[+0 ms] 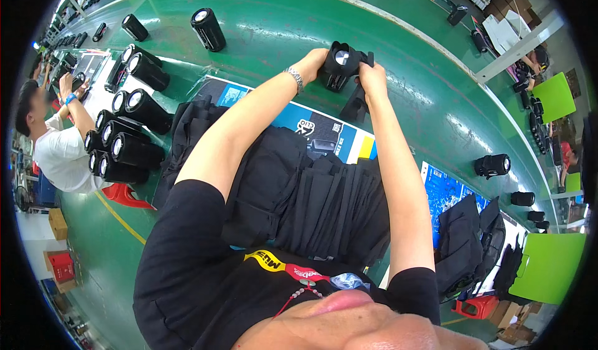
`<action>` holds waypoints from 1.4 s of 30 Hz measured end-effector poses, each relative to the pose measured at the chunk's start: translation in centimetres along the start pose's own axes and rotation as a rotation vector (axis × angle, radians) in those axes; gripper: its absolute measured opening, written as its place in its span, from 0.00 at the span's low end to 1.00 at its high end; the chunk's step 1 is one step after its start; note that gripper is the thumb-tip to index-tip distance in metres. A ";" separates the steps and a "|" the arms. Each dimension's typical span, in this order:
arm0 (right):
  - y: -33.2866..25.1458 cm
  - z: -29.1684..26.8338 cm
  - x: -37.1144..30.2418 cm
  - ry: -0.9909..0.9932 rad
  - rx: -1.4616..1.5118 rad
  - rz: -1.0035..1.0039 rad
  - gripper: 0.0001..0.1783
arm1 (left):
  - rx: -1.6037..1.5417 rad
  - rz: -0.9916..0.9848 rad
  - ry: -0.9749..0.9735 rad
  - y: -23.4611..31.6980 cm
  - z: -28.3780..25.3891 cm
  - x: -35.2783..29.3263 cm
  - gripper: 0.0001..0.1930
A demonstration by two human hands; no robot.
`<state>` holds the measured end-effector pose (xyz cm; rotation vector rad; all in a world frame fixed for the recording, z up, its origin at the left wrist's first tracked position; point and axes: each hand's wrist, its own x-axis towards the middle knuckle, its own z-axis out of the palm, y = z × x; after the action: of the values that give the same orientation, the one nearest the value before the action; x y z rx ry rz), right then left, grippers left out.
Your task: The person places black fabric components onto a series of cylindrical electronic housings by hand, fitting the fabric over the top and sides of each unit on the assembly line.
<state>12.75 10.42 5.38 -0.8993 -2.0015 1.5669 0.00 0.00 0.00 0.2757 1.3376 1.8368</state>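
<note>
Over the green conveyor surface, my two hands are at a black cylindrical speaker (340, 65) with a silver round end facing up. My left hand (313, 64) closes around its left side, its fingertips partly hidden. My right hand (372, 79) pinches a black strap (356, 104) at the speaker's right side; the strap hangs down below that hand. A black band or cover wraps the speaker's upper end, though its exact shape is hard to make out. Below my arms, a stack of folded black fabric bags (333, 206) lies near my body, beside a larger black fabric pile (265, 191).
Several black cylindrical speakers (138, 150) stand grouped at the left, with another speaker (208, 29) farther up the conveyor. A co-worker (62, 138) in white sits at far left. Toward the right are a wrapped speaker (492, 165), black bags (461, 244) and a green chair back (548, 268).
</note>
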 end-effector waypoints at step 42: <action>3.2 -5.8 -0.7 0.071 -0.637 -0.104 0.15 | 1.424 0.544 0.009 6.1 11.1 -6.0 0.34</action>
<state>17.93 14.33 3.85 -1.0281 -2.4901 0.8227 7.44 2.76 11.54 1.4474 2.5357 0.8782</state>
